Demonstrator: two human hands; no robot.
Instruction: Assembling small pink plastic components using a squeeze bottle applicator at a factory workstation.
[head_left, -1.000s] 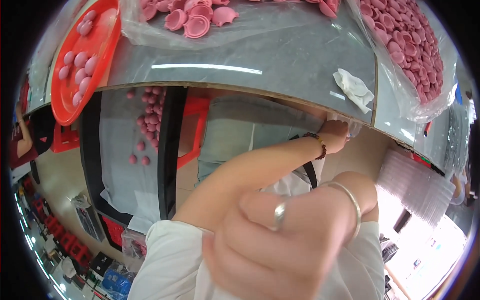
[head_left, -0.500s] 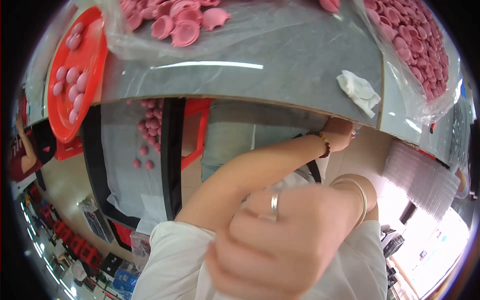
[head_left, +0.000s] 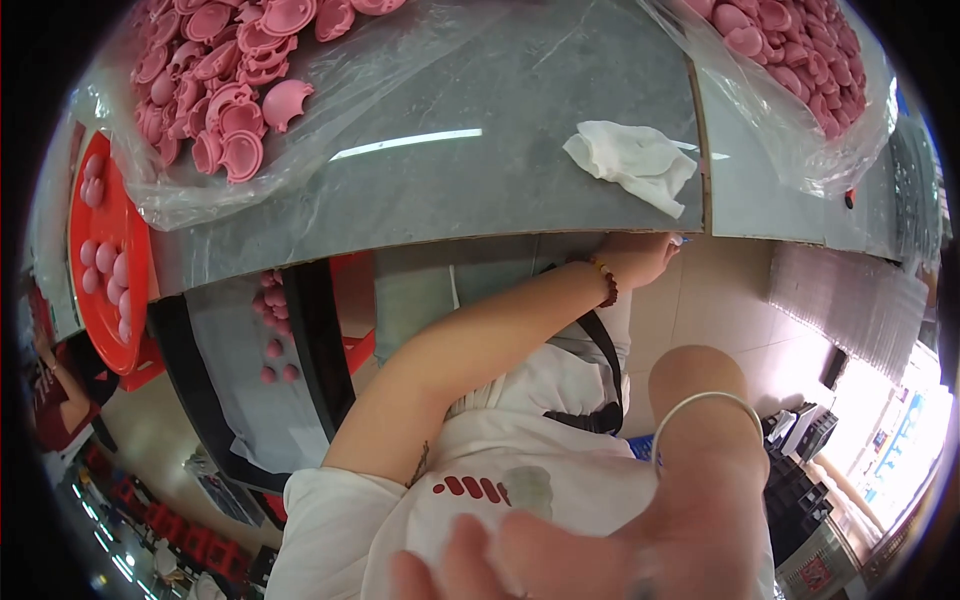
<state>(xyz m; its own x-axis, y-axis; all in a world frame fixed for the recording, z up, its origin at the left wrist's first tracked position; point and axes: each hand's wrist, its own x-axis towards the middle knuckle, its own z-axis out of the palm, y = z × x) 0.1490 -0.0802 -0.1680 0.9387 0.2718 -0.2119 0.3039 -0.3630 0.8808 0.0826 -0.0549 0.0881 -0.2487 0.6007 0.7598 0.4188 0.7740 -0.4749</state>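
My left forearm, with a beaded bracelet, reaches across my lap to the right. At its end my left hand (head_left: 643, 252) is closed just under the table's front edge, and a small whitish-blue bit shows at its fingertips, too small to name. My right hand (head_left: 590, 560), with a bangle on the wrist, is raised close to the camera, blurred and cut off by the lower edge. Its visible fingers are apart and I see nothing in them. A crumpled white cloth (head_left: 635, 165) lies on the grey tabletop (head_left: 430, 190), beyond my left hand.
Pink half-shells (head_left: 240, 110) are heaped on clear plastic at the far left, and more pink pieces (head_left: 790, 50) fill a bag at the far right. A red tray (head_left: 125, 335) carries pink balls. More balls (head_left: 272, 310) lie in a black-framed bin. Another person (head_left: 65, 400) is at left.
The view has shifted, so the table things sit elsewhere in it. My right hand has moved lower and nearer, its fingers loosening from a curl. My left hand stays by the table edge.
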